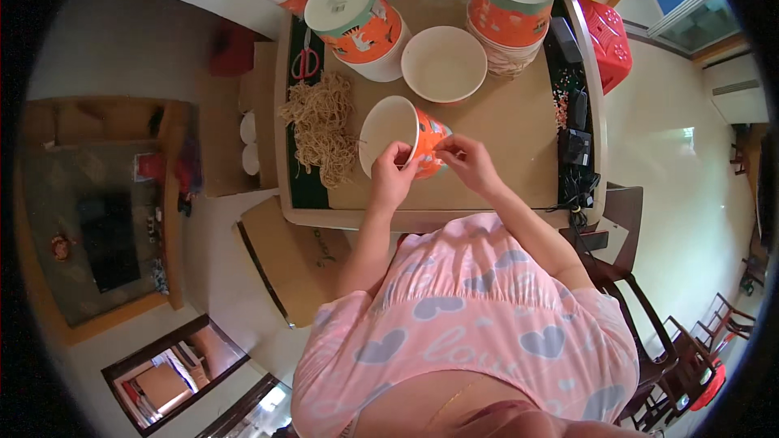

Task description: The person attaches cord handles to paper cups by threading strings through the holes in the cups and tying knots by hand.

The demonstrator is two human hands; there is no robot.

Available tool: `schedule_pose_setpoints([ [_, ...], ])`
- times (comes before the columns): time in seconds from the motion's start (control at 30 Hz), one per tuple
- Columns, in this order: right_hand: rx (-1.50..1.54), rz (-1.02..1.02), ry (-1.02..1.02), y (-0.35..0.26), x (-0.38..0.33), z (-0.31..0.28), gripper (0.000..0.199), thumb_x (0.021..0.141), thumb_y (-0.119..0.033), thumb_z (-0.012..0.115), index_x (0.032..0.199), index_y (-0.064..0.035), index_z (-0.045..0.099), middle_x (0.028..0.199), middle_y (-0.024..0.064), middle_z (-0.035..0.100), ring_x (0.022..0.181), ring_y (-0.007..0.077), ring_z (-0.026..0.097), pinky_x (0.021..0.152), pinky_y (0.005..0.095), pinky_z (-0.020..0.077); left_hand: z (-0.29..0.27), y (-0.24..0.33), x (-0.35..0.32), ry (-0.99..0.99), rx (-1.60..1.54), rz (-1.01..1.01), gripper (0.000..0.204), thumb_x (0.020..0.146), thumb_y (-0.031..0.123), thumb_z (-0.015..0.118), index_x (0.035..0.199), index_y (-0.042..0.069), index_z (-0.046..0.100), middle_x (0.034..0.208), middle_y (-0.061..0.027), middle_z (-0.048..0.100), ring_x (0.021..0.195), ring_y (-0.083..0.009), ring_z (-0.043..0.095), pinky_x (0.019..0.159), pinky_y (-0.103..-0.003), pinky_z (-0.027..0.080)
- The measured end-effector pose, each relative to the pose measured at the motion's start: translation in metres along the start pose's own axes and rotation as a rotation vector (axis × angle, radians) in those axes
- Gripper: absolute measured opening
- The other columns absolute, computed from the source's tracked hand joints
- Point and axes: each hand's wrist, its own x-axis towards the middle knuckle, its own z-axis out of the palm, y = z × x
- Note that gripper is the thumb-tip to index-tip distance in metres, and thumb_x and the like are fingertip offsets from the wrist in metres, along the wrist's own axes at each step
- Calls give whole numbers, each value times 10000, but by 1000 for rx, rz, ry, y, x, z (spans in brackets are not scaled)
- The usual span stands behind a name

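Note:
An orange-printed paper bucket (431,136) with a white inside lies tilted over the table's near part, its mouth turned to the left. My left hand (393,175) grips its rim, thumb and fingers on either side of the wall. Against the printed side, the fingers of my right hand (471,164) are pinched together; what is between them is too small to make out. A loose heap of tan twine (323,126) lies left of the bucket. Just beyond, another white-lined paper bucket (444,65) stands mouth up.
Upside-down bucket stacks stand at the far left (357,24) and far right (513,4), the right one with twine around its base. Red-handled scissors (305,62) lie near the left edge. Black adapters and cables (575,147) line the right edge, beside a red stool (604,45).

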Motion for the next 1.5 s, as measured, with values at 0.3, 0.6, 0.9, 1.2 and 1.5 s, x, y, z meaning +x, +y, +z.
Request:
schedule_pose_setpoints([
  [0.3,-38,-10,-2,-11,4,12,105,857,-85,598,867,19,598,765,27,606,696,76,539,628,248,468,3,-6,-5,17,-32,64,169,817,54,620,967,-17,587,747,-69,649,684,-107,615,627,-263,476],
  [0.6,-114,9,-47,-7,1,12,98,822,-80,614,878,-10,572,751,88,605,686,133,564,627,286,469,5,0,-2,1,-132,-72,107,798,17,611,898,-13,585,759,-43,637,650,-97,591,629,-247,484],
  [0.9,-347,-561,118,-8,-9,10,103,776,-29,624,860,-40,566,881,112,613,786,296,595,655,359,491,14,12,5,-18,-9,-85,144,764,-17,624,906,-21,605,784,-50,651,695,-103,601,632,-256,491],
  [1.2,-314,-165,97,-15,-8,5,103,812,-101,597,868,-31,547,840,142,580,737,327,584,634,393,473,16,7,4,-42,46,-26,155,757,17,620,909,-14,630,747,-63,658,641,-111,599,604,-262,487],
  [1.5,-447,-233,96,-19,-6,5,140,793,-124,612,858,-31,530,840,135,569,719,341,586,606,411,481,18,6,0,-42,25,5,174,769,34,631,937,-4,650,724,-58,653,607,-98,572,578,-261,474],
])
